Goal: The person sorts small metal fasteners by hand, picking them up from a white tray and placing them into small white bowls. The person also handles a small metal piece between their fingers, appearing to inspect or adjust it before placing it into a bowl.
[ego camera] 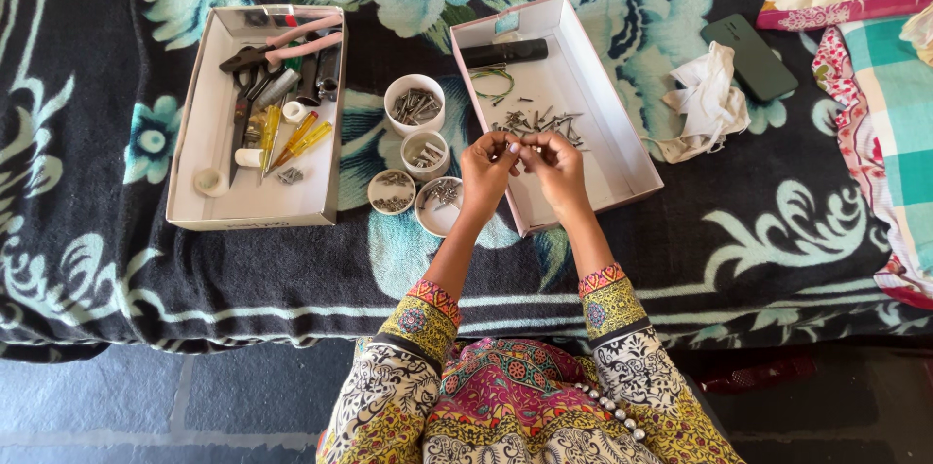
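Head view looks straight down on a dark bedspread [117,260] with pale blue flowers. Far out to the left of the grip lies a shallow white box of tools [194,172]: pink-handled pliers [292,41] across its top end, yellow-handled screwdrivers [301,141] below them, and a small white roll near its lower corner. Closer in, just left of the grip, stand four small round white cups [415,104] holding screws and other small metal parts; the nearest one sits beside the left wrist.

The left hand [486,172] and right hand [556,168] meet fingertip to fingertip, both pinched shut on one small metal piece [522,142] held between them. It is too small to tell whether it is a screw or a nail. The grip hovers over the lower half of a second open white box [622,148]. Just above the grip, on that box's floor, lies a loose pile of screws [535,122]; beyond it are a green wire loop and a black cylinder [503,54].

Right of the grip, outside the box, lie a crumpled white cloth [708,100] and then a dark green phone [750,58]. Furthest right is a checked cloth [899,124].
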